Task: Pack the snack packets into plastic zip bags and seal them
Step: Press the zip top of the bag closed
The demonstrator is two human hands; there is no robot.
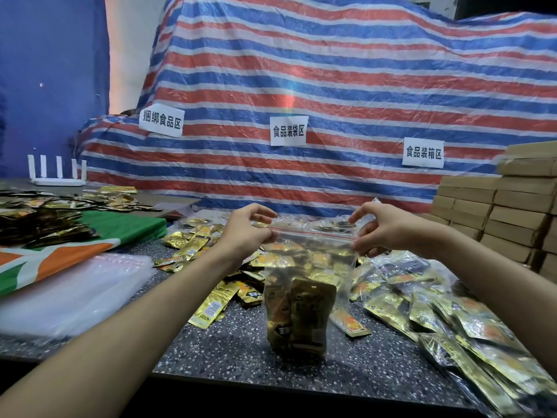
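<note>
Right now both hands hold up a clear plastic zip bag (310, 260) by its top edge, above a dark speckled stone tabletop (241, 351). The left hand (244, 233) pinches the left end of the bag's red zip strip (313, 233) between thumb and fingers, and the right hand (382, 233) pinches the right end the same way. The strip runs taut and nearly level between them; whether it is pressed fully closed I cannot tell. Inside the bag, several gold foil snack packets with dark print (301, 318) stand bunched at the bottom, which hangs just over or on the tabletop.

Behind and around the bag lies a loose heap of gold snack packets (196, 245), spreading toward the right, where filled clear bags of packets (452, 315) pile up near the table's edge. At the left sits a stack of empty clear zip bags (75, 294), resting partly on a green, orange and white cloth (90, 242). Brown cardboard boxes (497, 212) are stacked at the far right. A red, white and blue striped tarpaulin (331, 86) with three white paper signs covers the background, and a white router with upright antennas (57, 176) stands far left.
</note>
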